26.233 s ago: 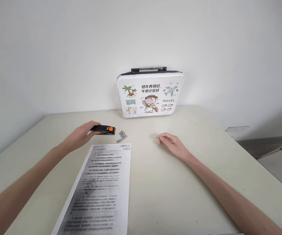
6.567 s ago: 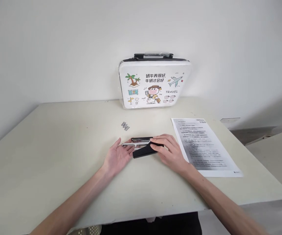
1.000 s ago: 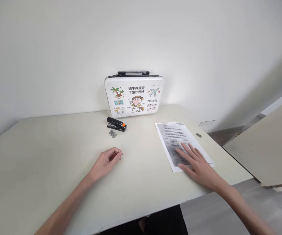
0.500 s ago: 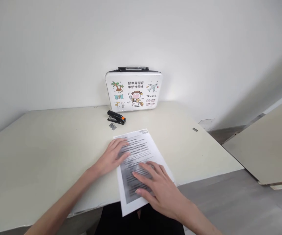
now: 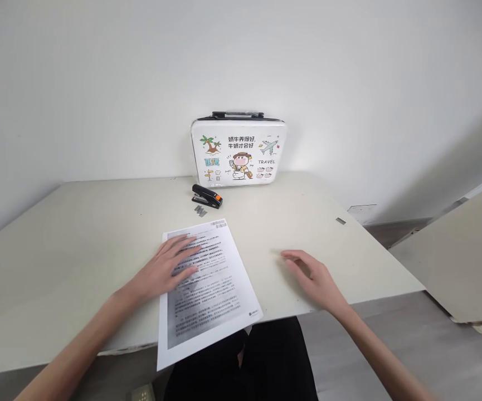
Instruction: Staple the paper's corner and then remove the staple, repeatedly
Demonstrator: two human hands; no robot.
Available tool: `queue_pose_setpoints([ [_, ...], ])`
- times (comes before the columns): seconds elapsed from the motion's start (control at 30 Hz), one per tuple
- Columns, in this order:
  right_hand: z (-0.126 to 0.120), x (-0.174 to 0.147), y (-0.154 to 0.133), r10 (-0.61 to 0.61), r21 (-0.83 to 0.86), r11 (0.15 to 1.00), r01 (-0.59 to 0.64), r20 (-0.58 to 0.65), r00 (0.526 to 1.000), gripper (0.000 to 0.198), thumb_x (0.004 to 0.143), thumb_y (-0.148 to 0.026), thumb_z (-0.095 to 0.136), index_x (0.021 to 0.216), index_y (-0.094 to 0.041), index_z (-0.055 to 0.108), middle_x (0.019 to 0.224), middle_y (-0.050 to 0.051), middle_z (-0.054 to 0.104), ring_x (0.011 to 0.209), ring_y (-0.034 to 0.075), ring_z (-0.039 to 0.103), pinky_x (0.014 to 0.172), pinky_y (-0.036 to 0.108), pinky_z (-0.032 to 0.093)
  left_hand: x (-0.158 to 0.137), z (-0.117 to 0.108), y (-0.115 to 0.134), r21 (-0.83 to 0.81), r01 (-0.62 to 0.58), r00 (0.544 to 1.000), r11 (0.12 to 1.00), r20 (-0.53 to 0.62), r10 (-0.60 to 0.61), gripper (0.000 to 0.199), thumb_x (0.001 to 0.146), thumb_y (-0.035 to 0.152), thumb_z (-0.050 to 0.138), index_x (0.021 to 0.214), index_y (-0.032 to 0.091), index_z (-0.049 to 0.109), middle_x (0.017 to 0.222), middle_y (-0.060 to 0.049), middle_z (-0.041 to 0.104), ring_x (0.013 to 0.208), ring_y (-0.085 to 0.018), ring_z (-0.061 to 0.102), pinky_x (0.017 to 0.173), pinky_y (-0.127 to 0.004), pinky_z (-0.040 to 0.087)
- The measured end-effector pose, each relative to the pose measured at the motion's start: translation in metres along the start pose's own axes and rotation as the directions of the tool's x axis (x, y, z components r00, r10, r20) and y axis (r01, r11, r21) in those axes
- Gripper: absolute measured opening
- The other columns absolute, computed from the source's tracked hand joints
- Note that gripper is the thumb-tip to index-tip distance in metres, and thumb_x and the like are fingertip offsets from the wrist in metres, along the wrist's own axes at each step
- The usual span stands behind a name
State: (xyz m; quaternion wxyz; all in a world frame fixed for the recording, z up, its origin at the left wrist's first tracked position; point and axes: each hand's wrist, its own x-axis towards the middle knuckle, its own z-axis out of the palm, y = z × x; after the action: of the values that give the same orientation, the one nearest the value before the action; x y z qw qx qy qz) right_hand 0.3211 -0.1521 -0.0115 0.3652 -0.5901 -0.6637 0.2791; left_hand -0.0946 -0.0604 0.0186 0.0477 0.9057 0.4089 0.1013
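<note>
Flat on the upper left part of a printed sheet of paper (image 5: 211, 301) lies my left hand (image 5: 168, 264), fingers spread. The sheet's lower edge juts out past the table's front edge; whether more sheets lie under it I cannot tell. My right hand (image 5: 311, 275) is apart from the paper, at the table's front right, with its fingers bent and nothing seen in them. Beyond the paper sits a black stapler (image 5: 207, 196) with an orange patch. Several strips of staples (image 5: 200, 210) are just in front of it.
A white cartoon-printed case (image 5: 238, 153) with a black handle stands against the wall at the table's back. One more staple strip (image 5: 340, 221) lies near the right edge of the pale table (image 5: 77, 250). A light panel (image 5: 466, 250) leans beyond that edge.
The paper has shifted left with my left hand on it. My right hand has come off the sheet and moved right. The view has turned slightly.
</note>
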Motion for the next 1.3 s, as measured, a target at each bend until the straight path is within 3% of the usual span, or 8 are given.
queue_pose_setpoints([
  [0.1,-0.003,0.006,-0.001,0.050,0.069,0.996,-0.049,-0.021,0.999,0.042,0.103,-0.049,0.050,0.140,-0.031,0.058,0.129,0.007,0.071,0.110,0.024,0.069,0.089,0.038,0.058,-0.001,-0.002,-0.010,0.037,0.018,1.000,0.999,-0.025,-0.017,0.056,0.101,0.064,0.049,0.147,0.032,0.058,0.160,-0.002,0.049,0.152,-0.031,0.035,0.126,-0.053,0.028],
  [0.27,-0.020,0.035,-0.019,0.062,0.174,0.983,-0.061,-0.005,0.998,0.074,0.101,-0.048,0.053,0.165,-0.033,0.020,0.124,0.007,0.073,0.100,0.022,0.074,0.080,0.037,0.059,-0.002,-0.004,-0.030,0.047,0.086,0.996,0.995,0.005,-0.087,0.065,0.098,0.070,0.049,0.149,0.032,0.056,0.162,-0.003,0.045,0.150,-0.032,0.039,0.124,-0.051,0.031],
  [0.4,-0.024,0.054,-0.022,0.061,0.186,0.981,-0.046,-0.076,0.995,0.060,0.099,-0.051,0.054,0.154,-0.029,0.042,0.117,0.008,0.075,0.098,0.023,0.074,0.085,0.039,0.058,-0.009,-0.006,-0.039,0.066,0.100,0.994,0.993,-0.056,-0.096,0.066,0.097,0.073,0.046,0.148,0.031,0.057,0.164,-0.004,0.042,0.151,-0.033,0.038,0.124,-0.053,0.031],
  [0.5,-0.016,0.051,-0.014,0.064,0.149,0.987,-0.059,-0.034,0.997,0.043,0.099,-0.051,0.053,0.134,-0.027,0.059,0.108,0.007,0.077,0.096,0.023,0.075,0.086,0.038,0.058,-0.017,-0.010,-0.041,0.094,0.087,0.987,0.992,-0.140,-0.073,0.067,0.097,0.075,0.043,0.144,0.030,0.060,0.162,-0.007,0.045,0.150,-0.034,0.038,0.123,-0.055,0.032],
  [0.8,-0.003,0.008,-0.005,-0.009,-0.021,1.000,0.011,0.106,0.994,0.038,0.103,-0.050,0.046,0.133,-0.030,0.059,0.110,0.006,0.076,0.101,0.024,0.071,0.060,0.029,0.052,-0.031,-0.022,-0.058,0.069,0.134,0.977,0.989,-0.176,-0.120,0.059,0.100,0.069,0.043,0.141,0.030,0.059,0.154,-0.008,0.053,0.145,-0.033,0.043,0.120,-0.055,0.036],
  [0.93,0.001,0.005,-0.007,0.000,0.024,1.000,-0.002,0.078,0.997,0.037,0.104,-0.051,0.045,0.127,-0.028,0.063,0.110,0.007,0.076,0.101,0.024,0.071,0.065,0.030,0.054,-0.022,-0.023,-0.060,0.023,0.140,0.978,0.990,-0.159,-0.134,0.056,0.101,0.067,0.043,0.139,0.030,0.060,0.150,-0.008,0.056,0.142,-0.031,0.047,0.121,-0.053,0.036],
  [1.13,0.004,0.003,-0.012,-0.003,0.039,0.999,0.000,0.065,0.998,0.042,0.104,-0.055,0.043,0.124,-0.026,0.066,0.113,0.011,0.074,0.101,0.027,0.070,0.063,0.033,0.055,-0.008,-0.007,-0.068,0.009,0.206,0.972,0.978,-0.114,-0.204,0.064,0.099,0.069,0.041,0.150,0.032,0.054,0.166,-0.006,0.038,0.154,-0.036,0.029,0.123,-0.059,0.029],
  [1.3,0.003,0.003,-0.011,0.016,0.068,0.997,-0.021,0.072,0.997,0.040,0.104,-0.054,0.044,0.124,-0.027,0.066,0.116,0.010,0.074,0.104,0.026,0.069,0.068,0.033,0.057,-0.006,0.002,-0.080,0.031,0.234,0.972,0.972,-0.016,-0.233,0.072,0.097,0.073,0.042,0.156,0.032,0.048,0.167,-0.005,0.036,0.155,-0.038,0.027,0.125,-0.059,0.025],
])
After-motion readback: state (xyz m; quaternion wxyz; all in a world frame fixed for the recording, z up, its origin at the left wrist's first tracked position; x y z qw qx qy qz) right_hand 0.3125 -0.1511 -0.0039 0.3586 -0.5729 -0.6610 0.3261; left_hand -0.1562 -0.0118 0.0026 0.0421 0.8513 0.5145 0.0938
